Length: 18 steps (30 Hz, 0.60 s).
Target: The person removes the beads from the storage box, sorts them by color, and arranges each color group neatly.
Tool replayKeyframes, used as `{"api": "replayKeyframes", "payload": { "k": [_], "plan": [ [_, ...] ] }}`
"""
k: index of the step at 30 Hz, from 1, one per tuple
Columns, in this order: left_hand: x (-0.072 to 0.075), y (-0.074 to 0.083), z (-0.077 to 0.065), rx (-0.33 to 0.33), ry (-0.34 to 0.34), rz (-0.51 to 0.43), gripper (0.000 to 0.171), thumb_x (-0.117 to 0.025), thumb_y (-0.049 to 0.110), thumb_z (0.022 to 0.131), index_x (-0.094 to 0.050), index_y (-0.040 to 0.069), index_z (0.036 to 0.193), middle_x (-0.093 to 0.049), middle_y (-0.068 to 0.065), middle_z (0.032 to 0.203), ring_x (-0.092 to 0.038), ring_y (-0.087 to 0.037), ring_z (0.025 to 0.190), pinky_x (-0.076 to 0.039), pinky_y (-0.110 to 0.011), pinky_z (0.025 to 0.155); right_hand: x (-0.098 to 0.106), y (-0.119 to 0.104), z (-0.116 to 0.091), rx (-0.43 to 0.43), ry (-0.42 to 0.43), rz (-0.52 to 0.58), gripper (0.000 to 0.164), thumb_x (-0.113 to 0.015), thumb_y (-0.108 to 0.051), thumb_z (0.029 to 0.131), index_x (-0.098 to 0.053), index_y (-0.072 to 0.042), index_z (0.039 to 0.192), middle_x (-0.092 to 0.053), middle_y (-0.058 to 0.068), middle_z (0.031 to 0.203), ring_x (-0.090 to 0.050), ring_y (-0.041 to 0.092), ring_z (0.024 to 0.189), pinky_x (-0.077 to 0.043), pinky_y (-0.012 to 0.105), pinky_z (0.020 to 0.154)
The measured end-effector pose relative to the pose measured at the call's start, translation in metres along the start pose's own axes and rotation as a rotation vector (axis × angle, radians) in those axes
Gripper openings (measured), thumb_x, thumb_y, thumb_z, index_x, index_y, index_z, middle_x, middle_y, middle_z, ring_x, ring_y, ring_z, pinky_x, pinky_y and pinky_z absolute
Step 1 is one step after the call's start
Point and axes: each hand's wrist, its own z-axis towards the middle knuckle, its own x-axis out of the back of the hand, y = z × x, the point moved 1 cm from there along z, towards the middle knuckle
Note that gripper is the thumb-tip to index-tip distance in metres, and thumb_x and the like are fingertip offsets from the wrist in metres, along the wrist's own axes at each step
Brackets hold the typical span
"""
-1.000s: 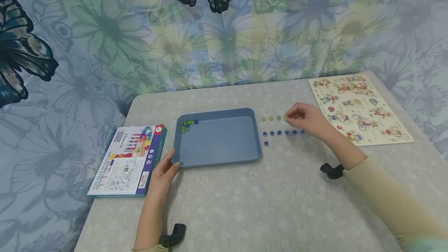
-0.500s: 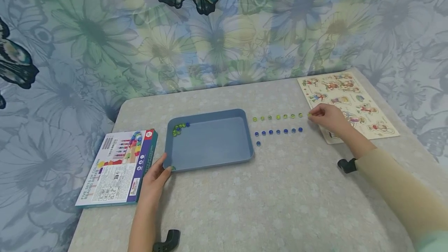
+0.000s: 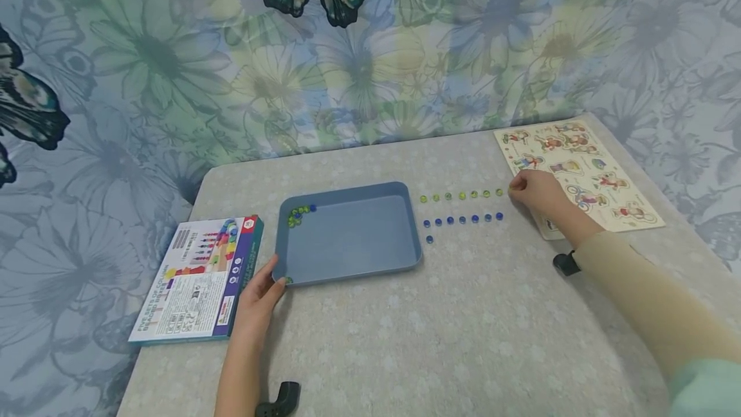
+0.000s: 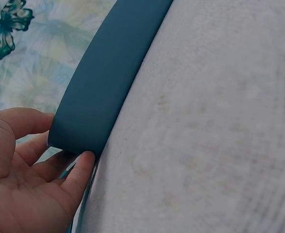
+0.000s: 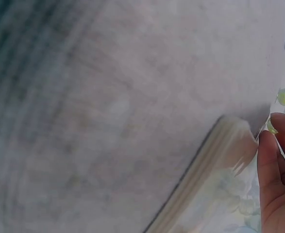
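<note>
Yellow-green bead (image 5: 272,127) is pinched in right grip (image 3: 534,192) at the right end of the yellow-green row (image 3: 462,195); contact with the surface (image 3: 370,340) cannot be told. Best released low, evenly spaced, lest it roll; blue row (image 3: 462,220) best left unbrushed. Tray (image 3: 353,237) is held at its near-left corner by left grip (image 3: 258,291). Inside: green and blue beads (image 3: 299,210) clustered far-left, one green bead (image 3: 289,280) near that grip.

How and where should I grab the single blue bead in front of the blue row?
Probably pinch the lone blue bead by its rounded sides, coming from the near right: the tray stands close on its left, and the blue row lies behind.
</note>
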Motion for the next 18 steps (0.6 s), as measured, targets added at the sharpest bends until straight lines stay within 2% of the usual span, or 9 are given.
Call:
{"api": "replayKeyframes", "payload": {
  "k": [12,18],
  "plan": [
    [0.0001,0.0005,-0.0022,-0.005,0.004,-0.003,0.053,-0.052,0.029,0.096,-0.033,0.032,0.145,-0.02,0.005,0.154,-0.019,-0.02,0.14,-0.024,-0.042,0.111,-0.0022,-0.0065,-0.0019,-0.017,0.013,-0.067,0.017,-0.062,-0.011,0.086,-0.062,0.001,0.098,-0.06,0.015,0.088,-0.052,0.026,0.076,-0.044,0.041,0.068],
    [-0.0003,0.0039,-0.0033,-0.006,0.003,-0.008,0.052,-0.051,0.027,0.097,-0.033,0.03,0.145,-0.02,0.005,0.154,-0.019,-0.021,0.14,-0.024,-0.042,0.111,-0.0002,-0.009,-0.0028,-0.019,-0.002,-0.066,0.021,-0.061,-0.011,0.086,-0.06,0.002,0.103,-0.06,0.016,0.09,-0.053,0.027,0.077,-0.044,0.042,0.068]
  ]
}}
